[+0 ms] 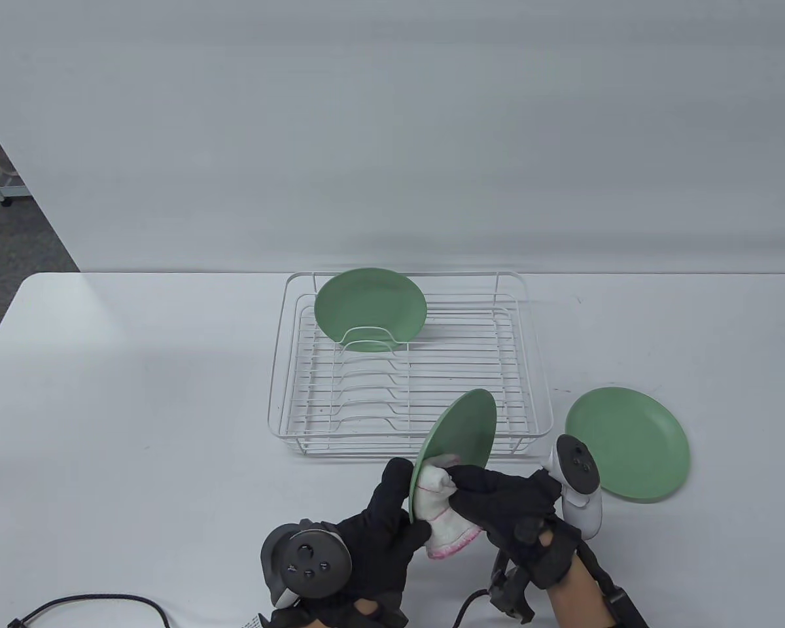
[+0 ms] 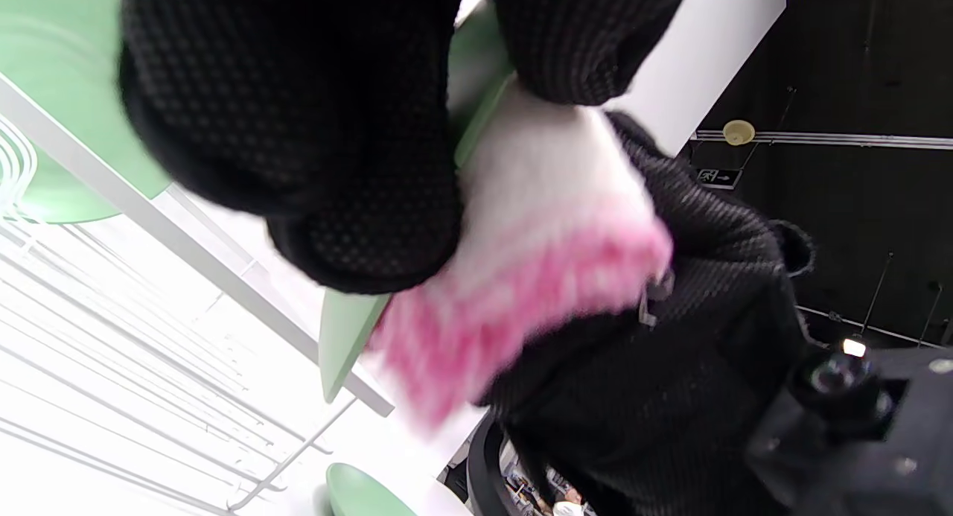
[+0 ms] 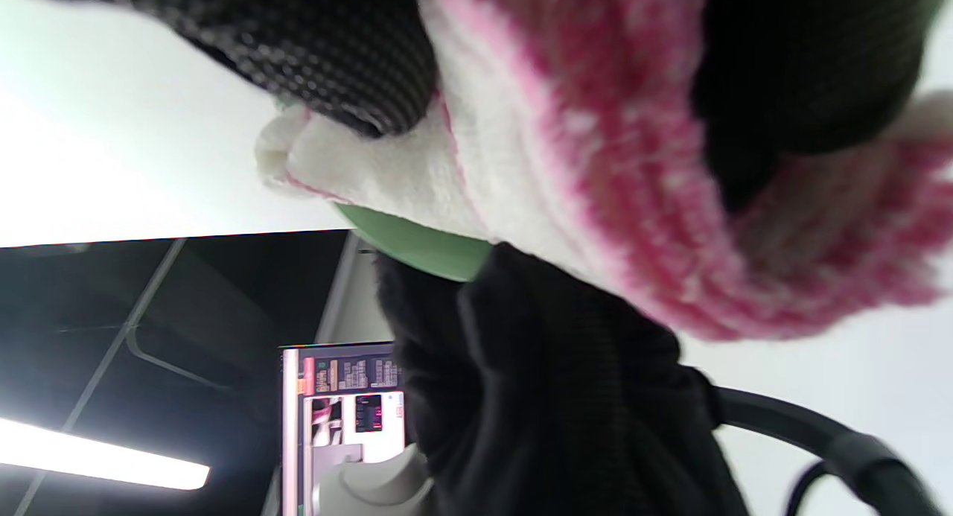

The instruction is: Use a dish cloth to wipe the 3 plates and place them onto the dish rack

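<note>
A green plate is held up on edge, tilted, just in front of the white wire dish rack. My left hand grips its lower rim. My right hand holds a white dish cloth with a pink hem bunched against the plate's face; the cloth fills both wrist views. A second green plate stands upright at the back left of the rack. The third green plate lies flat on the table to the rack's right.
A black cable lies on the white table at the front left. The table's left edge gives onto grey floor.
</note>
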### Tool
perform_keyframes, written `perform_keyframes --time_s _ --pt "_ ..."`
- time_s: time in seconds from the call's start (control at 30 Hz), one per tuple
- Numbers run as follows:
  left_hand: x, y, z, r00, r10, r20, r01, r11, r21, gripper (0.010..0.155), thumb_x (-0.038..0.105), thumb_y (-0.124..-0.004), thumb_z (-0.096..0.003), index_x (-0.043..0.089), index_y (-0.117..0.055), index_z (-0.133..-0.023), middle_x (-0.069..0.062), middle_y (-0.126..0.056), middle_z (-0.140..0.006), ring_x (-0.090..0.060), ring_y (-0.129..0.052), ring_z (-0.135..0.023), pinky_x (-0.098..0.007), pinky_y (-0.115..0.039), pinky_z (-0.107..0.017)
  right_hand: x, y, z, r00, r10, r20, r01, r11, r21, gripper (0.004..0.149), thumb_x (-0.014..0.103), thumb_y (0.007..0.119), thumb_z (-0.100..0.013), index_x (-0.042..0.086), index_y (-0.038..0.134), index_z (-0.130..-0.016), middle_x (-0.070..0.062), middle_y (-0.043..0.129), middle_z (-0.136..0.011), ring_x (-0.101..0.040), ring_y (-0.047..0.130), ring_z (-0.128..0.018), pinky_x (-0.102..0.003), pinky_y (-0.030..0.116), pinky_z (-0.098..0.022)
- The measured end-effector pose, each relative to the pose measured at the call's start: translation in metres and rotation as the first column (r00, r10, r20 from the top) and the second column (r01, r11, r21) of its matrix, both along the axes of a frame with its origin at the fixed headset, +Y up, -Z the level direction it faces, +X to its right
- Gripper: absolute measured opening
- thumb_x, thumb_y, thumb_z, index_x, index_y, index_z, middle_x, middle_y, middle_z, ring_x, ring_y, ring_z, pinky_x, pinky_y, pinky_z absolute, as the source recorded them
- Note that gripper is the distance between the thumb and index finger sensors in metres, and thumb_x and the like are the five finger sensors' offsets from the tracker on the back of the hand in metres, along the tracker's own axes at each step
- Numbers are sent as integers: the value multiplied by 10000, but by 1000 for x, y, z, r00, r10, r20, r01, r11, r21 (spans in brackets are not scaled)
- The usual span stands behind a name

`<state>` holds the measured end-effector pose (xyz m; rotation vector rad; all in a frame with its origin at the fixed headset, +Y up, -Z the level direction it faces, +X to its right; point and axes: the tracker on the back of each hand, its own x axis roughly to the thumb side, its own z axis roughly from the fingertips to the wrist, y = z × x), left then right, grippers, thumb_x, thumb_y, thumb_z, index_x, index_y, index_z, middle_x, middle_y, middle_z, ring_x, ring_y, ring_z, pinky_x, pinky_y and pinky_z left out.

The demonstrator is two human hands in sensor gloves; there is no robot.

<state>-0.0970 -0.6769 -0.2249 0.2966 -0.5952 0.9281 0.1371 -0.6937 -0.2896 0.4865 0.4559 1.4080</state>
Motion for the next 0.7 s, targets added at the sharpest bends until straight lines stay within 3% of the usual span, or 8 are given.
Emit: perform_keyframes --time_s 0.13,0.43,0.7 --pt "-4 2 0 1000 17 -15 -17 1000 23 798 316 -794 -479 164 -276 -1066 -179 -602 -1030 -341 -1112 -462 -463 -974 -332 9 -11 -6 992 129 -11 -130 988 -83 469 328 849 -398 128 875 -822 -197 962 -713 -468 959 -484 -588 827 -343" --pt "-2 4 3 999 -25 -34 28 997 71 782 322 -802 -482 155 -306 -1062 -185 -627 -1012 -343 -1114 -427 -466 -972 -307 43 -23 -13 918 265 295 -206 955 -215 482 326 849 -398 113 865 -830 -203 959 -699 -470 958 -478 -590 823 -338" --pt "0 4 1 998 -58 5 58 997 53 776 333 -810 -472 163 -338 -1064 -184 -656 -1003 -332 -1125 -397 -454 -979 -284 58 -16 -12 862 76 501 -25 994 -108 501 333 845 -400 130 838 -858 -214 932 -757 -477 941 -541 -598 816 -383"
